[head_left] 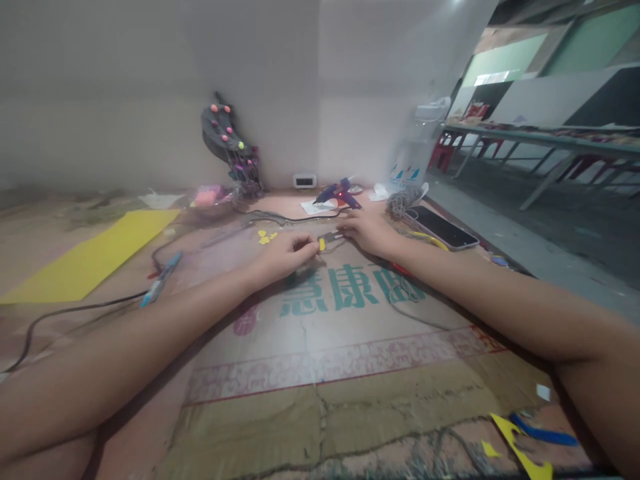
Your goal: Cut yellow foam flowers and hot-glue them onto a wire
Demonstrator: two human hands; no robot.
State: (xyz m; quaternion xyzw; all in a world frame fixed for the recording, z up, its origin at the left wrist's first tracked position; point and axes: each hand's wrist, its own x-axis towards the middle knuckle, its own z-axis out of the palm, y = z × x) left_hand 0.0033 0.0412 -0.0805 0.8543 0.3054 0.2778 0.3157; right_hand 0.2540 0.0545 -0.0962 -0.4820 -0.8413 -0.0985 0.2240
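Hands [284, 257] [369, 231] sit between yellow cutouts [263, 241] and phone [444, 229].

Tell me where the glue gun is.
In the head view, the glue gun lies beyond the right hand, to the right of the small white device.

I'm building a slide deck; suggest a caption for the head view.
Left hand at the yellow end of a small gray piece, right hand opposite, glue gun beyond.
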